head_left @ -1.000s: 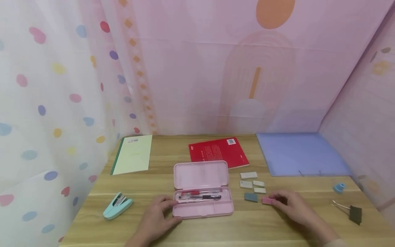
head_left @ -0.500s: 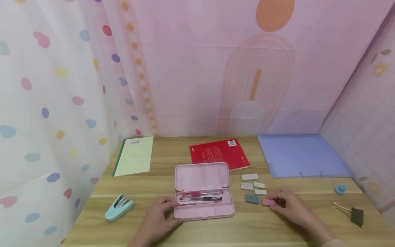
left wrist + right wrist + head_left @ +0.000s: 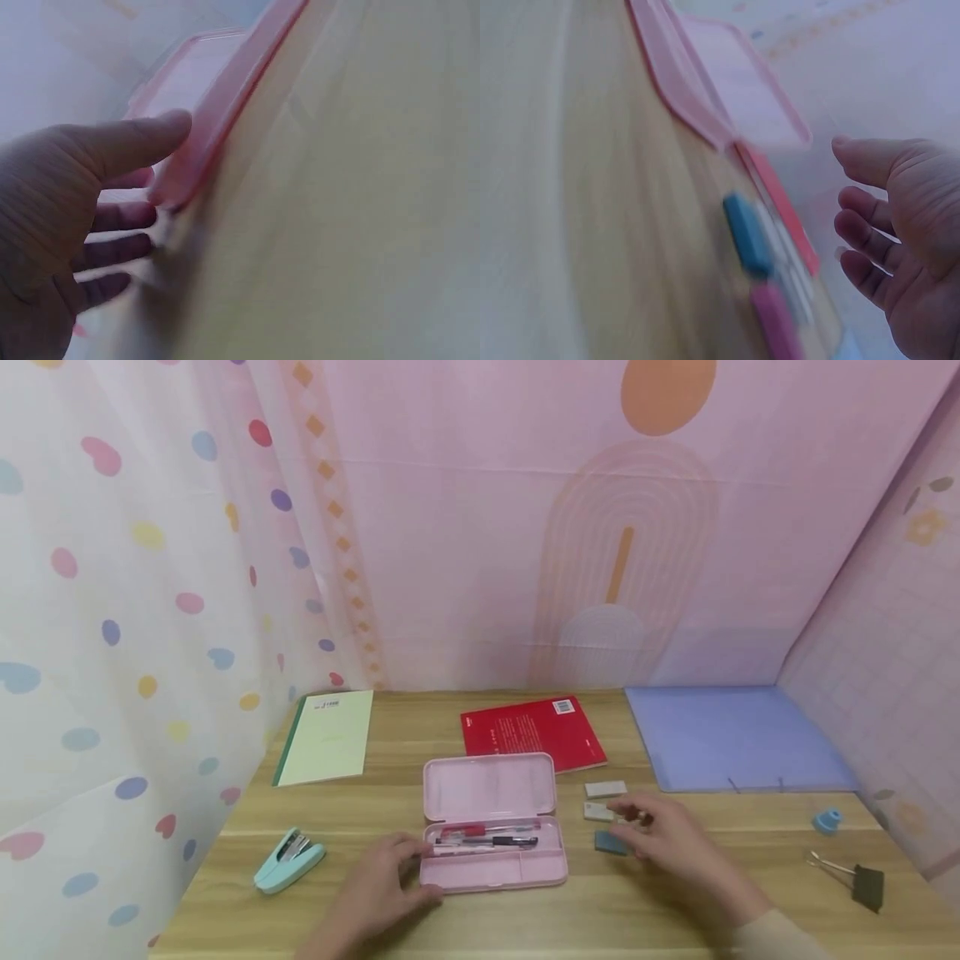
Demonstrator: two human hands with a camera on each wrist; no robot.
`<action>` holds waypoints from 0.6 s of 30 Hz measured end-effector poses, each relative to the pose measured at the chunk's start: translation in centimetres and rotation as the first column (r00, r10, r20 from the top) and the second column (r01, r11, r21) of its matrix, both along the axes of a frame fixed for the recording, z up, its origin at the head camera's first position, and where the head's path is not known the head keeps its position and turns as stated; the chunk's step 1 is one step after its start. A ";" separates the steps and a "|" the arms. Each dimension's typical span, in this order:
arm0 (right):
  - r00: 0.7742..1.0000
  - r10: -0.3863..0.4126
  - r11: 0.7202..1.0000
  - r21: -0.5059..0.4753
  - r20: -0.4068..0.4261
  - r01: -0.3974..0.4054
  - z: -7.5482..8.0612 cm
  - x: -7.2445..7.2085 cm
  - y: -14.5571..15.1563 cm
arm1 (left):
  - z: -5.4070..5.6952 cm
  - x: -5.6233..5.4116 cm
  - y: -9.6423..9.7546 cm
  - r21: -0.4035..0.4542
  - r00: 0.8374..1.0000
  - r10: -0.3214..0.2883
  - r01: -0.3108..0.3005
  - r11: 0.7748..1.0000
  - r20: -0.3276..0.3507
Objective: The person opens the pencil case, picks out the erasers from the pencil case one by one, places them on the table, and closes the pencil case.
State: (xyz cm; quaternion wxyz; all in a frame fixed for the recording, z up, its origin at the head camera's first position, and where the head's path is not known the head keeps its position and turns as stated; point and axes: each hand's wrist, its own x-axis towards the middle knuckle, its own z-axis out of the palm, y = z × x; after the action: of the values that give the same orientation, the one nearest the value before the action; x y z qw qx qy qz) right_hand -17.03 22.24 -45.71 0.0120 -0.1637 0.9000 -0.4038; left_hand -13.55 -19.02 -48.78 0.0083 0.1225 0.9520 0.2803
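An open pink pencil case point(image 3: 492, 887) lies on the wooden table with several pens point(image 3: 495, 841) in its long compartment. My left hand point(image 3: 382, 881) holds its left end; in the left wrist view the thumb point(image 3: 161, 133) lies at the front edge and the fingers are round the corner. My right hand point(image 3: 663, 837) hovers with parted, bent fingers over the erasers, holding nothing. A blue-grey eraser point(image 3: 611, 842) and white erasers point(image 3: 605, 789) show beside it; others are hidden beneath it. The pink eraser point(image 3: 776, 321) lies beside the blue one in the right wrist view.
A red book point(image 3: 532, 735) lies behind the case, a pale green notebook point(image 3: 326, 739) at back left. A mint stapler point(image 3: 289, 862) sits left. At right are a blue-purple folder point(image 3: 738, 739), a small light blue cone-shaped piece point(image 3: 828, 821) and a black binder clip point(image 3: 867, 887).
My right hand has let go of the pink eraser and moved left and back, over the white and blue erasers. My left hand stays at the pencil case.
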 end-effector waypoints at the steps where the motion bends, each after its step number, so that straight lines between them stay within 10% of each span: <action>1: 1.000 0.000 1.000 0.005 0.005 0.000 0.3 -0.4 -0.7 | 0.5 -0.3 -0.1 -0.007 1.000 0.007 -0.007 1.000 0.022; 9: 0.999 0.043 0.999 -0.007 -0.016 -0.043 1.0 -3.9 -4.8 | 3.6 -4.5 -0.5 0.005 0.996 0.079 -0.079 0.997 -0.038; 18: 0.994 0.047 0.999 -0.020 0.103 -0.045 0.1 -5.6 -7.0 | 1.4 -7.0 -0.3 0.240 0.998 0.016 -0.031 0.970 0.063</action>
State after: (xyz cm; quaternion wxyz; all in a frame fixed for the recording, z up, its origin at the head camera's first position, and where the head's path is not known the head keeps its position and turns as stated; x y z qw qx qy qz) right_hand -22.68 15.22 -45.57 0.0664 -0.1633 0.8906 -0.4192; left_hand -20.58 -19.32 -47.36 0.0190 0.1028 0.9118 0.3972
